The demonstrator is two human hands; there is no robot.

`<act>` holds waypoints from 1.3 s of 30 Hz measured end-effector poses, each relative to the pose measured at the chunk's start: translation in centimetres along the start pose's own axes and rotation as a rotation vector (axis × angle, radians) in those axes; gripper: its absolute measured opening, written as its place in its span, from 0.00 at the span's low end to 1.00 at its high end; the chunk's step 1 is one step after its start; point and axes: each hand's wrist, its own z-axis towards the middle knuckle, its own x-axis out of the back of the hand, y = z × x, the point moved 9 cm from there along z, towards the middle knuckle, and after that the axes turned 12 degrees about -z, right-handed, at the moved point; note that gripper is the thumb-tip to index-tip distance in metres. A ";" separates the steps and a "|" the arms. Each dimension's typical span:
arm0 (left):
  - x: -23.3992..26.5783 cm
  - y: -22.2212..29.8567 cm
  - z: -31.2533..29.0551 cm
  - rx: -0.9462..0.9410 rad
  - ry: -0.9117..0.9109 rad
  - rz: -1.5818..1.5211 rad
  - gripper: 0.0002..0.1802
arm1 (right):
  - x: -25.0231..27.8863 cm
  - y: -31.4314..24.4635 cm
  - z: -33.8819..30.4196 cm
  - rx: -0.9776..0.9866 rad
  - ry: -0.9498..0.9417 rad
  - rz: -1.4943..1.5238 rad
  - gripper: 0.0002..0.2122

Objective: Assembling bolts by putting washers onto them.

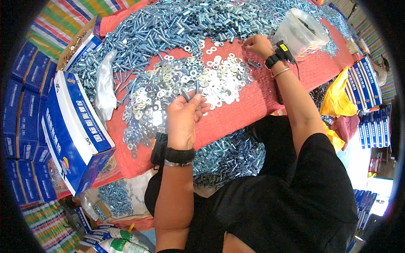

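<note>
My left hand (184, 113) is closed over the washer pile, gripping a slim silvery-blue bolt (197, 87) that points away from me. A second metal piece shows between its fingers, its far end hidden. Flat silver washers (223, 82) lie spread on the red cloth (253, 99) around and beyond this hand. Farther right, my right hand (259, 45) has its fingers drawn together at the near edge of the metal sleeve heap (211, 19). Whatever is between those fingertips is too small to make out. A few dark short sleeves (253, 64) lie just below it.
A translucent plastic tub (297, 33) stands right of my right hand. Blue-and-white cartons (78, 130) stand at the left, beside a clear plastic bag (105, 86). More bolts (230, 158) fill the space below the table's near edge. A yellow bag (339, 95) hangs at the right.
</note>
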 end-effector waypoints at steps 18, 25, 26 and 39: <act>1.4 0.8 0.1 -0.077 0.047 -0.093 0.10 | -1.1 -10.6 -1.7 0.490 -0.170 -0.263 0.11; 1.2 0.5 0.1 -0.065 0.043 -0.100 0.08 | -0.8 -10.5 -1.0 0.455 -0.123 -0.145 0.09; 1.2 0.3 0.2 -0.049 0.044 -0.088 0.08 | -0.9 -10.1 -0.9 0.455 -0.123 -0.148 0.09; 1.8 0.9 0.1 -0.058 0.080 -0.035 0.11 | 1.6 -9.5 -3.0 0.165 -0.021 -0.118 0.09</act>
